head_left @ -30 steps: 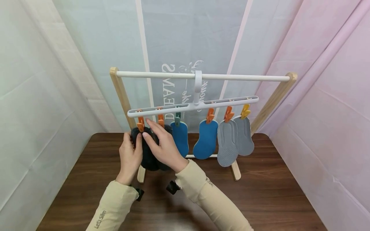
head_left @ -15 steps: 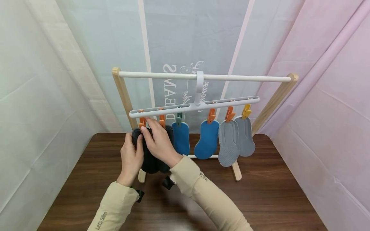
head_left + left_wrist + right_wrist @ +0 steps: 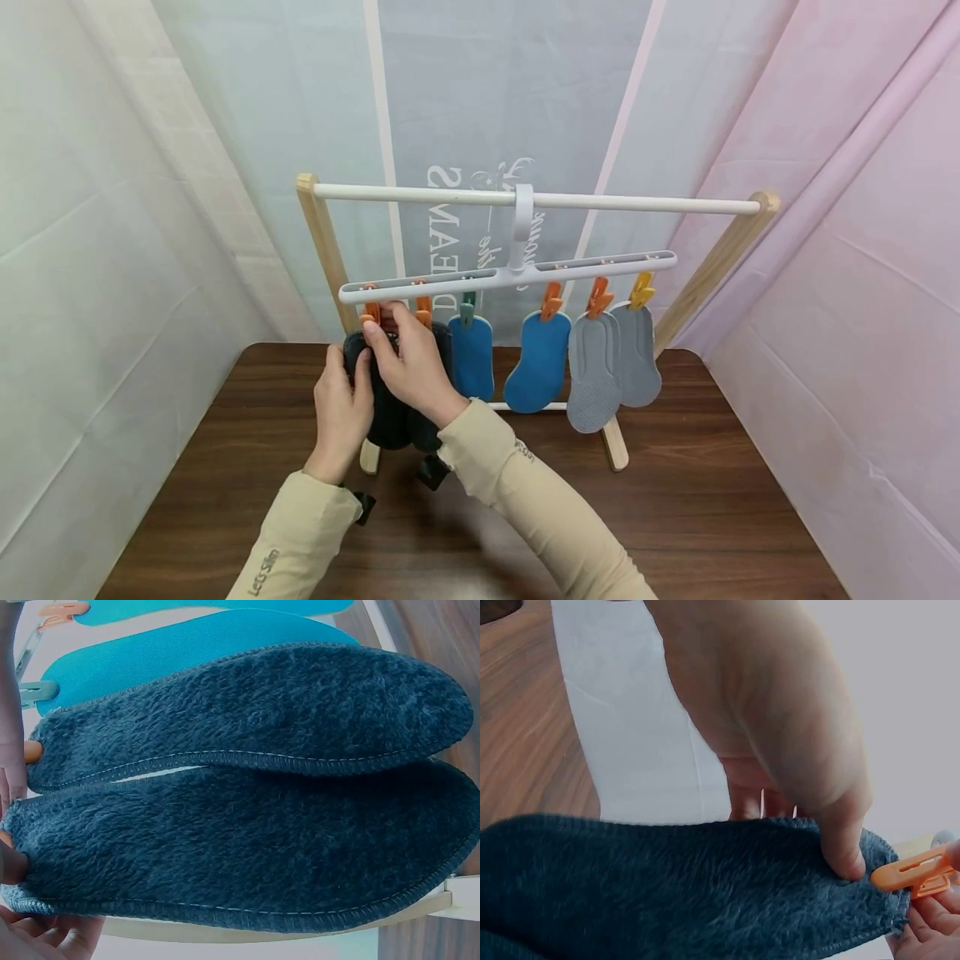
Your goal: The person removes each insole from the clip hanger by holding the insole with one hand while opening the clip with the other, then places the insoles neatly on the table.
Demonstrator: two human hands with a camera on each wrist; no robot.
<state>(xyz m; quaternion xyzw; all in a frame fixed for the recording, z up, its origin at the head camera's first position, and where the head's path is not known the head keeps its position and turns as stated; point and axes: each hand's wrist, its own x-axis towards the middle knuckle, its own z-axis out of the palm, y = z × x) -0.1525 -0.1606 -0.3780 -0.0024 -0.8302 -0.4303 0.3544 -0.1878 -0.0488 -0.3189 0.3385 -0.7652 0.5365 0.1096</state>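
The left hand (image 3: pixel 341 408) pinches the upper left edge of a dark fuzzy insole (image 3: pixel 387 417), thumb in front and fingers behind. In the right wrist view, its thumb presses the insole (image 3: pixel 705 877) close to an orange clip (image 3: pixel 911 871). The right hand (image 3: pixel 420 362) holds that clip (image 3: pixel 371 312) at the insole's top, its fingertips partly in view at the right edge. A second dark insole (image 3: pixel 255 712) hangs beside the first in the left wrist view, from another orange clip (image 3: pixel 423 308).
A white hanger (image 3: pixel 450 286) hangs from the rod (image 3: pixel 637 202) of a wooden-sided rack. Two blue insoles (image 3: pixel 536 362) and two grey ones (image 3: pixel 592 367) hang from it on clips. The rack stands on a brown table (image 3: pixel 675 517) between pale curtains.
The right hand has moved slightly left and its fingers have drawn in at the leftmost orange clip. The left hand keeps its pinch on the insole. The head view has shifted a little.
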